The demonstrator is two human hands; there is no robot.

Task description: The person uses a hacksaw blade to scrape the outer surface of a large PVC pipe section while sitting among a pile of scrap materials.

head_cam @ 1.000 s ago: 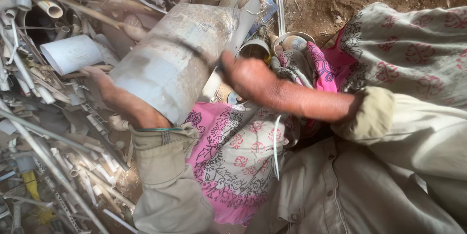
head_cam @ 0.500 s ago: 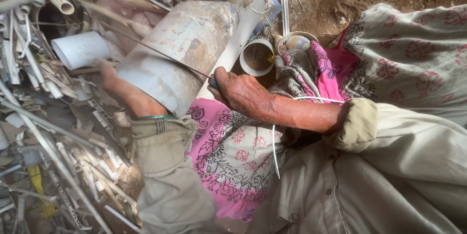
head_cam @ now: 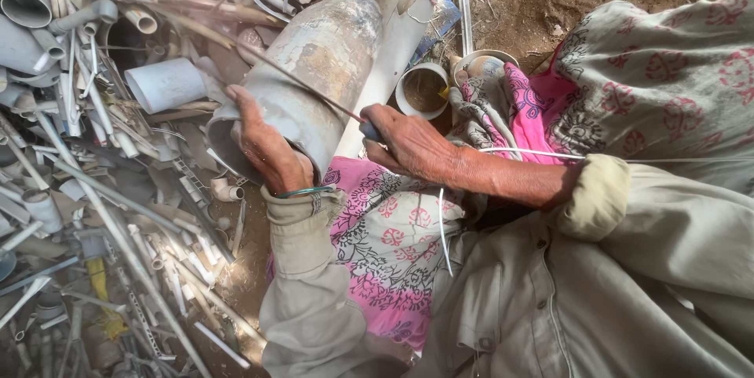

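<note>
Left hand (head_cam: 263,150) clamped on wide grey pipe (head_cam: 314,72), steadying it; right hand (head_cam: 408,142), just beside pipe, closed around thin rod (head_cam: 290,72) laid across it.

pipe scraps (head_cam: 94,189) crowd left, bare dirt (head_cam: 542,9) ahead

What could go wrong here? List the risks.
The big grey pipe rests only on the left hand and lap, so it may roll off. The thin rod in the right hand lies across its curved, dusty surface and could skid toward the left fingers. The loose pipe scrap alongside could shift.
</note>
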